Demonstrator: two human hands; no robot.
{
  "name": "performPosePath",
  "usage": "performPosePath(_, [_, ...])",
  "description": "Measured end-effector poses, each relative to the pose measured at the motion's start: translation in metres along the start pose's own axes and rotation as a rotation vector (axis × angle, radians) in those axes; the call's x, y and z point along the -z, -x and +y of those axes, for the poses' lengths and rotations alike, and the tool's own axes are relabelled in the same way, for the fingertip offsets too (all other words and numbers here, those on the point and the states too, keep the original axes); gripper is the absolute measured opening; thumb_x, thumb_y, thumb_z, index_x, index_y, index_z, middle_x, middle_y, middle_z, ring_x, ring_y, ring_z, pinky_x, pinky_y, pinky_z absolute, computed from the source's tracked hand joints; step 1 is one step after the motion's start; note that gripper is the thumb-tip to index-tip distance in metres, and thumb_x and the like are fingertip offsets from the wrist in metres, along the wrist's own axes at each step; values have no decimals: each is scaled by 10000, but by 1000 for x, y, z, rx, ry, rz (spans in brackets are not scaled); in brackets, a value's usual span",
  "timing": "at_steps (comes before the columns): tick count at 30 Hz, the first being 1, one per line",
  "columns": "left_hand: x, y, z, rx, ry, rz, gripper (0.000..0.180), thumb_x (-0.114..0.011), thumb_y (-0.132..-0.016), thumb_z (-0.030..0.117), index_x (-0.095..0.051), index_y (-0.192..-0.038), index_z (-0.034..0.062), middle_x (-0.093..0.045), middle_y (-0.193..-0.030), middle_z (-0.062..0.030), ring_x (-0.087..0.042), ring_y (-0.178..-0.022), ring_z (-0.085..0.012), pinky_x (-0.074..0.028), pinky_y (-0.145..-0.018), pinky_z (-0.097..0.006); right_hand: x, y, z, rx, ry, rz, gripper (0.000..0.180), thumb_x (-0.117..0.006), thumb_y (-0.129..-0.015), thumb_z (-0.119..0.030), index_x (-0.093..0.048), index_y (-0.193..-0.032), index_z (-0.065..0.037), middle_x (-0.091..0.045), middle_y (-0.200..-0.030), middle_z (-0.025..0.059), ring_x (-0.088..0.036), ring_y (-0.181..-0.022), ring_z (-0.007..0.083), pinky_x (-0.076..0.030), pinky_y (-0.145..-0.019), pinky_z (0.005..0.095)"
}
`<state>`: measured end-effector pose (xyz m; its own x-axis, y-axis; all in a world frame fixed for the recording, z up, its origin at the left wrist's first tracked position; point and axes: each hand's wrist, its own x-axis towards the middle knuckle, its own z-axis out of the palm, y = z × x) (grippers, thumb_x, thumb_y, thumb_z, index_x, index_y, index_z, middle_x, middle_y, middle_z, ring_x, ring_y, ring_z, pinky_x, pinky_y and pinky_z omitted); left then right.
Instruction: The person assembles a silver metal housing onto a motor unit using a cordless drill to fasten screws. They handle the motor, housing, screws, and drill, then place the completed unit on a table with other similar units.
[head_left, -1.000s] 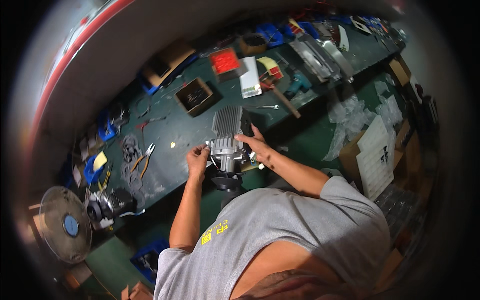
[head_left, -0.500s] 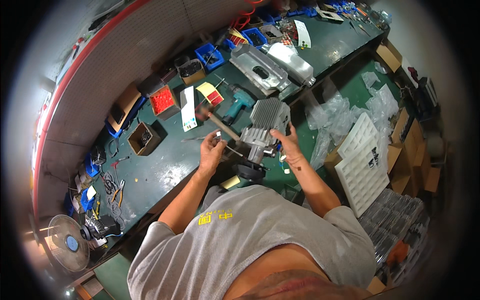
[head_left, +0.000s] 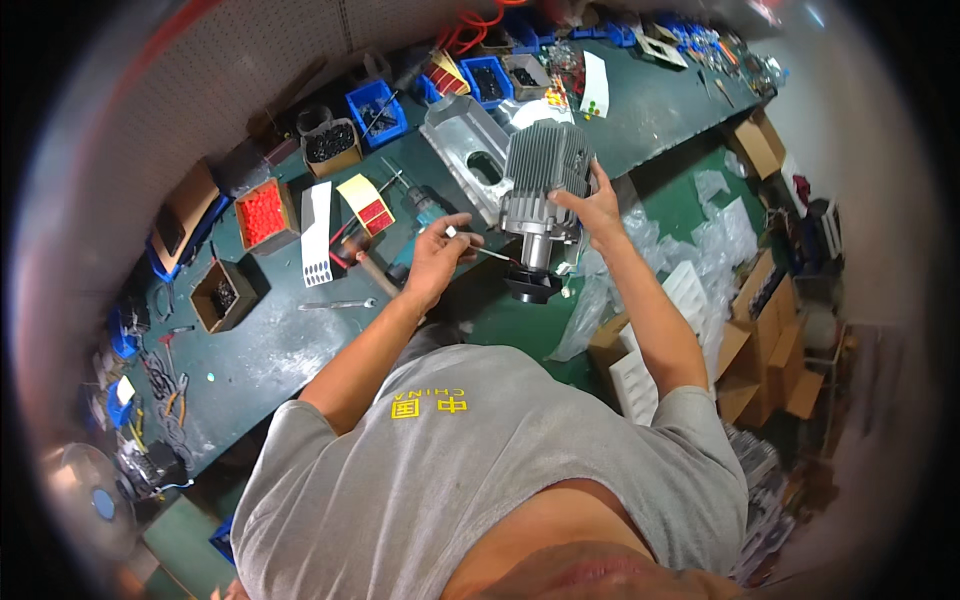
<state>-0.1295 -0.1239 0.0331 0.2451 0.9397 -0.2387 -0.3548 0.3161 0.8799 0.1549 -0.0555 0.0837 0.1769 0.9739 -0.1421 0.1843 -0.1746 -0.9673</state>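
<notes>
In my right hand (head_left: 597, 210) is a grey finned motor (head_left: 545, 165), its thumb on the near side of the housing and its fingers round the right side. A bare metal shaft (head_left: 537, 250) extends from the motor toward me and ends in a black wheel-like part (head_left: 533, 285). My left hand (head_left: 438, 262) pinches a small white connector (head_left: 451, 231) on a thin cable (head_left: 492, 252) that runs to the motor near the shaft. A small white plug (head_left: 566, 268) dangles by the shaft's right side. The motor is held up over the bench's front edge.
A teal cordless drill (head_left: 424, 212), a hammer (head_left: 375, 270) and a spanner (head_left: 340, 304) lie on the green bench (head_left: 290, 355). Behind the motor rests a cast metal housing (head_left: 455, 130). Bins of red caps (head_left: 263, 214) and black parts (head_left: 332, 145) line the back. Plastic bags (head_left: 725, 240) litter the right.
The motor has risen away from me and turned more upright, with both hands moving along. The hammer and spanner show more plainly now. My view has shifted too.
</notes>
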Motion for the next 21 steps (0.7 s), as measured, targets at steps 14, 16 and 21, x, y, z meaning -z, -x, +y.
performPosePath(14, [4, -91, -18, 59, 52, 120, 261, -534, -1001, 92, -588, -1246, 19, -697, -1079, -70, -627, -882, -103, -534, -801, -258, -73, -181, 6, 188, 625, -197, 1181, -943, -550, -326, -320, -1503, -13, -513, -1327, 285, -553, -1209, 393, -472, -1031, 436])
performPosePath(16, [3, -103, -21, 48, 37, 168, 259, -534, -1001, 91, -589, -1244, 19, -692, -1082, -68, -621, -872, -100, -533, -795, -257, -84, -199, 9, 199, 654, -231, 1208, -937, -546, -362, -292, -1521, -57, -479, -1322, 312, -550, -1191, 437, -481, -1022, 460])
performPosePath(21, [-11, -113, -36, 17, 49, 286, 263, -537, -1000, 97, -592, -1245, 22, -695, -1078, -69, -616, -874, -89, -524, -774, -242, -100, -215, -6, 202, 776, -282, 1188, -936, -553, -366, -307, -1519, -77, -488, -1327, 310, -543, -1220, 432, -471, -1034, 456])
